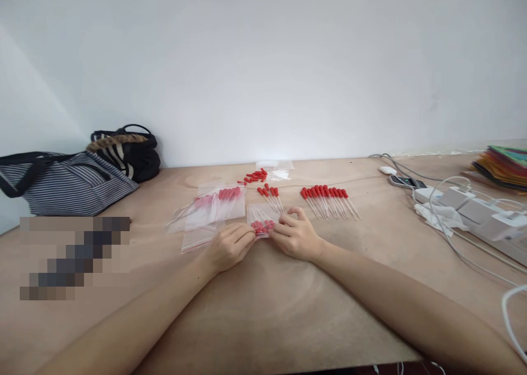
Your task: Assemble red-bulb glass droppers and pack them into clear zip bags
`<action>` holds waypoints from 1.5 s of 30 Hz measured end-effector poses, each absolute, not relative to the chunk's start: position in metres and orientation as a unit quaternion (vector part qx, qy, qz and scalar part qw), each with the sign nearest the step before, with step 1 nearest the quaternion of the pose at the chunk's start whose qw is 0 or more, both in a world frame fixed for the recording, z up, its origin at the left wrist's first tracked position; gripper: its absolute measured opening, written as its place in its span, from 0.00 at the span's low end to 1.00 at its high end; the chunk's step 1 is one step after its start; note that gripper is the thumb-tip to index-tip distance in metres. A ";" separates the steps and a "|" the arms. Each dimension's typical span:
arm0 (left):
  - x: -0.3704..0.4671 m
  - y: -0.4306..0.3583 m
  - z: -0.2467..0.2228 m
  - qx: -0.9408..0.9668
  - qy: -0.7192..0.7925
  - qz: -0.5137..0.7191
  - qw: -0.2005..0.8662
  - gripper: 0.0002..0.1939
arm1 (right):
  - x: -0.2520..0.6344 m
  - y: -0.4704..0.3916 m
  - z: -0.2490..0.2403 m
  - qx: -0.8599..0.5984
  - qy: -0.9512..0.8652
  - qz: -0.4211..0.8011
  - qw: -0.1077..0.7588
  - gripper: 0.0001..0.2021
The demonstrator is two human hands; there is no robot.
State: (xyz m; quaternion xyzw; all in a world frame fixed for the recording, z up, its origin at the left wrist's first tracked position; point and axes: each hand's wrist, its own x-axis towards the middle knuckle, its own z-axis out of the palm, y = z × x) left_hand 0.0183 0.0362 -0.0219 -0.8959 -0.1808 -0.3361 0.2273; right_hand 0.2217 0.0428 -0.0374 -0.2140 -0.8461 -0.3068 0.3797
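Between my two hands lies a clear zip bag (pixel 259 213) with several red-bulbed droppers inside, bulbs toward me. My left hand (pixel 234 245) is closed on the bag's near left corner. Pinching the near right edge is my right hand (pixel 297 235), its index finger bent up. Just beyond the bag, a few loose droppers (pixel 270 192) lie with their bulbs facing away. A fanned row of droppers (pixel 329 196) is to the right. On the left, more filled zip bags (pixel 218 205) overlap. Loose red rubber bulbs (pixel 256 175) and thin clear tubes (pixel 280 174) lie farther back.
A striped bag (pixel 82 183) and a black bag (pixel 144 155) stand at the back left. A blurred-out patch (pixel 74 258) covers something at left. Chargers on a power strip (pixel 489 216), cables and a colourful stack (pixel 502 166) occupy the right side.
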 end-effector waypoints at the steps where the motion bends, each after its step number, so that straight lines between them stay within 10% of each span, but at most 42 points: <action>1: 0.017 0.036 -0.021 -0.893 -0.180 -0.345 0.228 0.04 | 0.222 0.042 -0.037 -0.209 -0.845 -0.308 0.385 0.09; 45: 0.019 0.038 -0.018 -0.874 -0.113 -0.377 0.285 0.08 | 0.216 0.042 -0.039 -0.219 -0.824 -0.287 0.437 0.08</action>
